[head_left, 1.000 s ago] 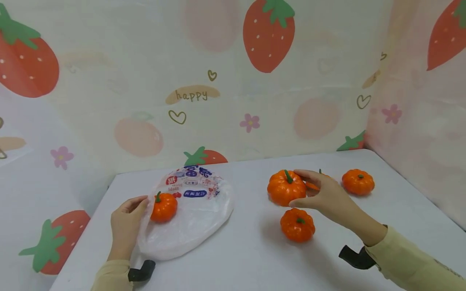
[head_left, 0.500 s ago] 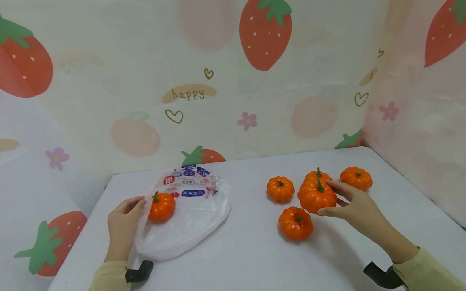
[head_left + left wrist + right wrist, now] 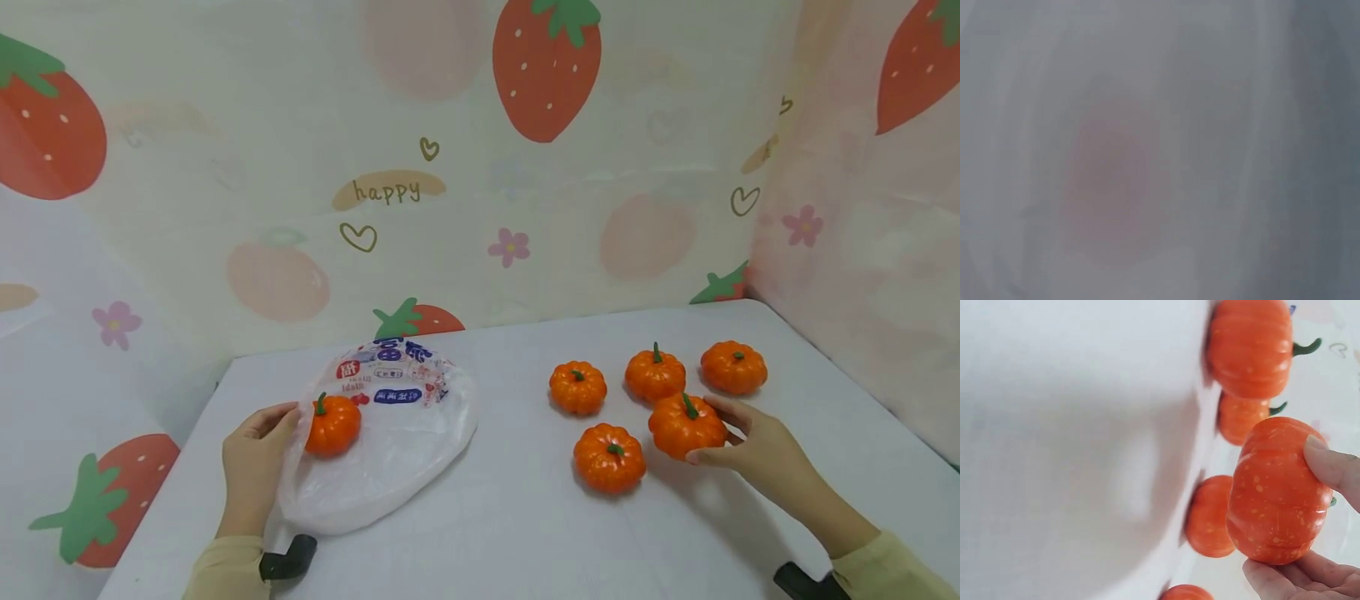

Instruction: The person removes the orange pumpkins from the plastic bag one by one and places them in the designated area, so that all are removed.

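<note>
At the left of the head view, my left hand [image 3: 255, 458] pinches the raised edge of a clear plastic bag [image 3: 397, 471] with blue and red print. A small orange toy pumpkin [image 3: 333, 426] is at the bag's left side, its left edge behind the lifted film. Whitish film blurs the left wrist view, with a reddish patch [image 3: 1113, 181] showing through. On the right, my right hand [image 3: 765, 458] grips another toy pumpkin [image 3: 686, 430] between thumb and fingers. The right wrist view shows this pumpkin [image 3: 1279, 494] held clear of the white table, stem partly hidden.
Several more toy pumpkins stand near the right hand: one back left [image 3: 577, 388], one behind [image 3: 655, 374], one back right [image 3: 733, 367] and one front left [image 3: 609, 458]. A strawberry-patterned backdrop [image 3: 555, 192] borders the white table [image 3: 480, 542].
My right hand has carried its pumpkin rightward and toward the front, uncovering the pumpkins behind it. The left hand keeps its pinch on the bag, which stays almost still.
</note>
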`<state>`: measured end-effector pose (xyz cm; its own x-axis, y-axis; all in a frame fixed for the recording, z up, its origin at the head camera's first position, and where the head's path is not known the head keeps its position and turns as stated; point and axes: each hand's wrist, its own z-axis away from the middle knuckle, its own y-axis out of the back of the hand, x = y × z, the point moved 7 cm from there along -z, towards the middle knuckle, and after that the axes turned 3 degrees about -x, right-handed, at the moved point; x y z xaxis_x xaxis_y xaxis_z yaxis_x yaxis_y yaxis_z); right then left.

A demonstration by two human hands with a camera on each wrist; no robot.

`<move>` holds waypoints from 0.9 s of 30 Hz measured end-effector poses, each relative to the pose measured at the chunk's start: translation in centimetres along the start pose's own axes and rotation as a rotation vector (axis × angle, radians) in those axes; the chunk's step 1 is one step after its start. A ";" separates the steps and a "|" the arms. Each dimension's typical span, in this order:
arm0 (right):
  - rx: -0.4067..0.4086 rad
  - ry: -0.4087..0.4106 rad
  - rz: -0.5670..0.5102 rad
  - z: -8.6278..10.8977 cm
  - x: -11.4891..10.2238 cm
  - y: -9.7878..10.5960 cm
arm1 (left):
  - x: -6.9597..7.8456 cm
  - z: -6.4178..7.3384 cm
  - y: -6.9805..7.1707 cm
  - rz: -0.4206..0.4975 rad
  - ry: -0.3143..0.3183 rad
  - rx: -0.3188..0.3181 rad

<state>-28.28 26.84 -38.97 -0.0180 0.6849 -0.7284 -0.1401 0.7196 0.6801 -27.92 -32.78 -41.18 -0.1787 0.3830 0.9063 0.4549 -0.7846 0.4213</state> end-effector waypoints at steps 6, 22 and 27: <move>-0.036 -0.067 0.022 -0.4 1.9 0.0 | 0.1 0.1 0.0 -0.014 0.000 -0.005; -0.094 -0.186 0.014 -1.2 4.3 -0.3 | 0.1 0.1 0.0 -0.009 0.004 -0.002; -0.106 -0.200 0.001 -1.3 4.3 -0.2 | 0.0 0.1 0.0 -0.011 0.003 0.001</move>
<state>-29.59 29.49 -42.38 0.1773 0.7019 -0.6898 -0.2433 0.7105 0.6603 -27.80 -32.74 -41.19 -0.1858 0.3902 0.9018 0.4538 -0.7799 0.4310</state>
